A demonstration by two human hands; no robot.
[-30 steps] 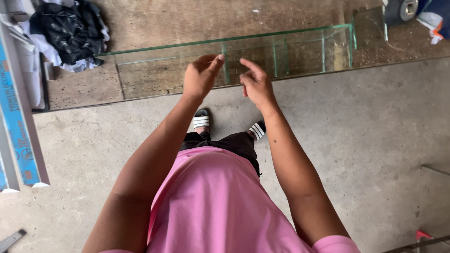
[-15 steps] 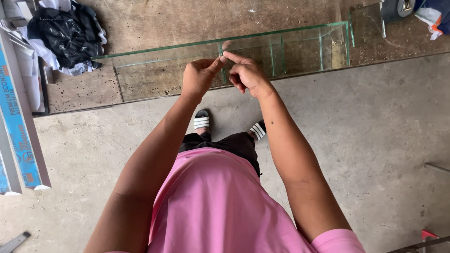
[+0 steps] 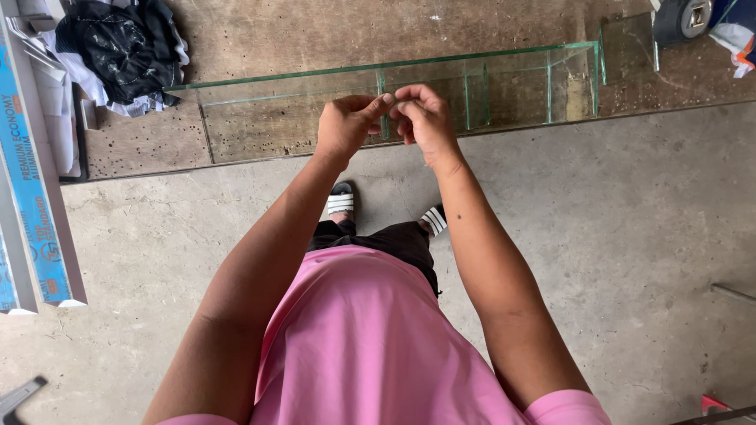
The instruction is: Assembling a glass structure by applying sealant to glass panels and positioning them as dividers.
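A long, low, clear glass tank [image 3: 504, 55] with several glass dividers lies on a worn brown board [image 3: 315, 31] in front of me. Both of my hands are raised over its near wall, about mid-length. My left hand [image 3: 345, 126] and my right hand [image 3: 425, 118] have curled fingers, and their fingertips meet in a pinch just by the top of one upright divider [image 3: 381, 79]. I see nothing between the fingers; anything tiny there is hidden.
A black bundle of cloth [image 3: 126, 43] lies at the board's left end. Long metal profiles with a blue label [image 3: 31, 181] run along the left. A dark round object [image 3: 681, 20] sits at the top right. Below are a grey concrete floor [image 3: 630, 236] and my striped sandals [image 3: 341, 198].
My hands were apart with spread fingers over the tank's near wall. They have come together and the fingers have curled into a pinch.
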